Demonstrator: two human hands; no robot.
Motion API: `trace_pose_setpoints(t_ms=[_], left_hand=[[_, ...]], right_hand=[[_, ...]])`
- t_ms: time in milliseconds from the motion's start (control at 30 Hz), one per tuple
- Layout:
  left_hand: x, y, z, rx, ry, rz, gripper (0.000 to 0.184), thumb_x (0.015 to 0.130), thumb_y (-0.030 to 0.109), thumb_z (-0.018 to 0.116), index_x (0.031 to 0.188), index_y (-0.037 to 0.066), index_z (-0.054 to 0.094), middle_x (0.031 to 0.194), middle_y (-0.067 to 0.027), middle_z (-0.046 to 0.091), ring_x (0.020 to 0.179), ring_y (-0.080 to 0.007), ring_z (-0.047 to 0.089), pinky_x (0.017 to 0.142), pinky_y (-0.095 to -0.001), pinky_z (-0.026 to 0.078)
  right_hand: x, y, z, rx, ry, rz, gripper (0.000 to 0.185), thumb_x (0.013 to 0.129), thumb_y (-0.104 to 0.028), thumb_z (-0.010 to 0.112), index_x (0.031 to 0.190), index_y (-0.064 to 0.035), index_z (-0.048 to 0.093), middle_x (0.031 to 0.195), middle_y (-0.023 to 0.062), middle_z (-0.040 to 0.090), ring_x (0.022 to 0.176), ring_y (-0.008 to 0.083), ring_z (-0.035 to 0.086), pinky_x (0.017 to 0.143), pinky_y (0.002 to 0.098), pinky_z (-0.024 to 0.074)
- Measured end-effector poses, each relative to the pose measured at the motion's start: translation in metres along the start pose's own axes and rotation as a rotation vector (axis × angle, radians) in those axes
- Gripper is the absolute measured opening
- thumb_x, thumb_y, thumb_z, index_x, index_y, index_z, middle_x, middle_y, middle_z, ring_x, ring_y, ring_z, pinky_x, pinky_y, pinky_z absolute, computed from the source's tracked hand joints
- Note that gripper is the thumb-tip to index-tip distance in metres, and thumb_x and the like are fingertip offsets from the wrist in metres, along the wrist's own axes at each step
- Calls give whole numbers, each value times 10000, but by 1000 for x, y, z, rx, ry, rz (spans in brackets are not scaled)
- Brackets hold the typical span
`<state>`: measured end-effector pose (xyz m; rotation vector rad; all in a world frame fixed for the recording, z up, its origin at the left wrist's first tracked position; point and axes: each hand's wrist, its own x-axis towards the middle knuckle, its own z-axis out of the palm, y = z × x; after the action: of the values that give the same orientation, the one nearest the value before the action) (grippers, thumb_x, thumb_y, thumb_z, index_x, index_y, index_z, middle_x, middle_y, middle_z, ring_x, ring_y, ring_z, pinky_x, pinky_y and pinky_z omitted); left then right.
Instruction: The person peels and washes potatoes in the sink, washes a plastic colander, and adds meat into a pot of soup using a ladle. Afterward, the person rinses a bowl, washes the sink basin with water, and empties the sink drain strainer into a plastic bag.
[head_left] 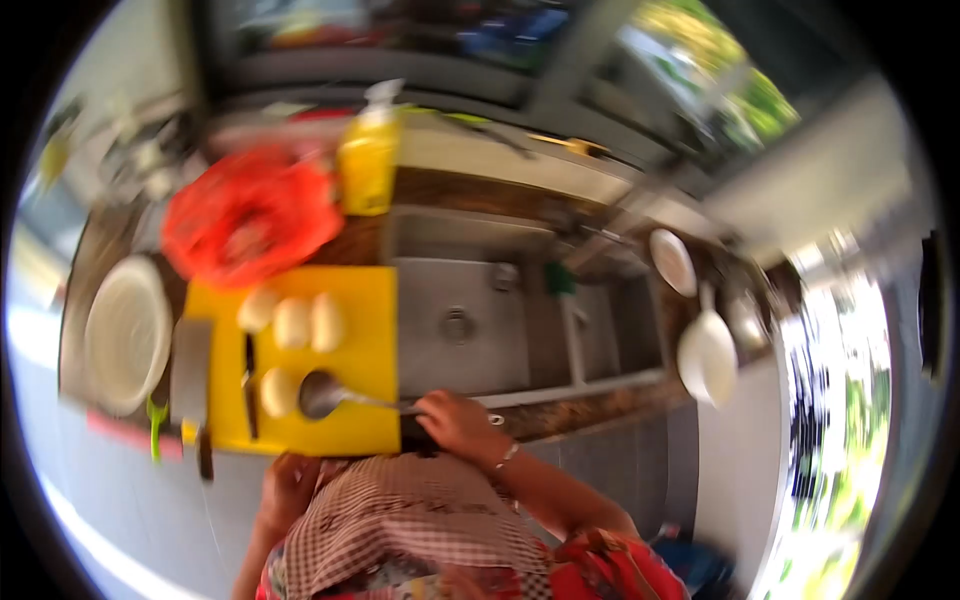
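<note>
My right hand is closed around the handle end of a metal ladle, beyond the right edge of the yellow cutting board. The ladle's round bowl rests over the board, beside a pale, peeled, rounded piece of food. Several similar pale pieces lie farther up the board. Left of them is a dark-handled knife. Just below the board's near edge, my left hand has its fingers curled against the checked apron; what they hold, if anything, is hidden.
A cleaver lies along the board's left edge, beside a white basin. Behind the board are a red plastic bag and a yellow pump bottle. The steel sink adjoins on the right, then a white ladle-shaped vessel.
</note>
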<state>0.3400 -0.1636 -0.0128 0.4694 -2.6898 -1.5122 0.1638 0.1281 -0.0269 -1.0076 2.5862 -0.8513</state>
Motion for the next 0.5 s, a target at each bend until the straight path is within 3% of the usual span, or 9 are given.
trace_pose_setpoints(t_ms=[67,133,367,433,467,500], left_hand=[[8,18,-2,6,-34,45,133,911,102,693,858,-12,651,733,-162,626,638,-257,618,551,-362,462],[13,-15,8,-102,-84,80,96,907,71,682,865,-13,661,722,-143,627,623,-226,608,529,-338,458],[57,57,43,-47,-158,240,54,879,3,660,929,-12,676,805,-146,655,648,-240,615,563,-330,486],[70,66,68,-16,-109,384,64,864,-16,661,926,-10,677,801,-150,653,658,-259,619,577,-331,495],[77,69,81,2,-80,457,72,857,-26,661,925,-9,678,799,-152,652,663,-269,621,585,-332,499],[81,70,94,41,-99,501,162,824,-19,680,982,16,672,904,-161,657,780,-310,637,701,-383,520]], right_hand=[[-17,-9,-17,11,24,89,223,916,-245,679,1056,-71,666,1033,113,594,888,314,638,764,419,536],[-30,-19,-26,24,101,118,219,916,-243,683,1058,-78,665,1042,102,596,879,301,642,749,415,540],[-105,-3,-67,113,517,318,216,925,-225,689,1056,-54,673,1015,132,652,892,313,663,729,410,543],[-129,22,-71,148,681,383,211,934,-230,686,1021,-39,678,961,149,669,871,319,672,718,398,541],[-141,40,-74,128,788,448,189,941,-204,676,1016,-30,681,904,129,653,814,269,647,687,370,524],[-155,59,-79,109,894,516,169,947,-177,667,1011,-21,685,846,110,637,756,218,623,655,342,506]])
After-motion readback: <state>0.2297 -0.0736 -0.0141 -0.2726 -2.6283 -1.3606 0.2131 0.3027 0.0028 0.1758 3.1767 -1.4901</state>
